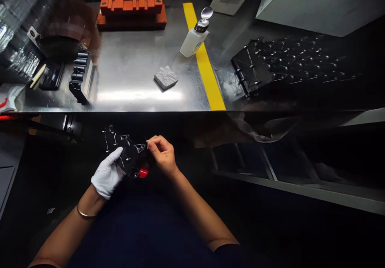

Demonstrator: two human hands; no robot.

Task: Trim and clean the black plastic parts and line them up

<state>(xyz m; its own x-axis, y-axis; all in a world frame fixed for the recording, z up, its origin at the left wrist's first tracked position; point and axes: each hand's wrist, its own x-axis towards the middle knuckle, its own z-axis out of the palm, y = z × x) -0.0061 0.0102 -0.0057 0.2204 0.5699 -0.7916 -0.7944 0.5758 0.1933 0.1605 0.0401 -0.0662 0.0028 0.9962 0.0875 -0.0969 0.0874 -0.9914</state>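
Observation:
My left hand [108, 174], in a white glove, grips a black moulded part [130, 159] with shiny bosses and posts, held in front of the table's edge. My bare right hand [164, 155] is pinched at the part's right end, thumb against forefinger. Whatever sits between those fingertips is too small to make out. A small red piece [143, 173] shows at the part's lower right; I cannot tell whether it is attached. The glove hides the part's lower left side.
The metal table [129, 67] bears a folded grey cloth [166, 78], a white pump bottle [195, 39], an orange fixture [132, 9] and a black ribbed block [80, 76]. Right of the yellow tape [207, 73] lie several black parts [252, 65]. Below stands a metal frame [288, 185].

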